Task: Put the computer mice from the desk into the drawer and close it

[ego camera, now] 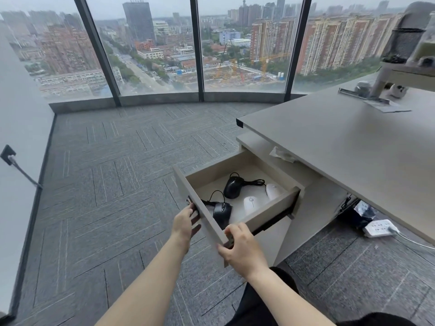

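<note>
Drawer [266,214], pulled out below the worktop [353,147]: I count four mice inside. Black mouse [233,187] at the back; white mouse [250,204] mid; second white mouse [273,191] half hidden by the drawer's side wall; second black mouse [222,212] partly cut off by the front panel. No legible markings. My left hand [184,222] rests against the front panel, fingers loose; my right hand [242,249] has fingers clenched on its near corner.

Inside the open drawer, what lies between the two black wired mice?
Only black cable and bare drawer floor between the far black mouse and near black mouse, per the head view.
</note>
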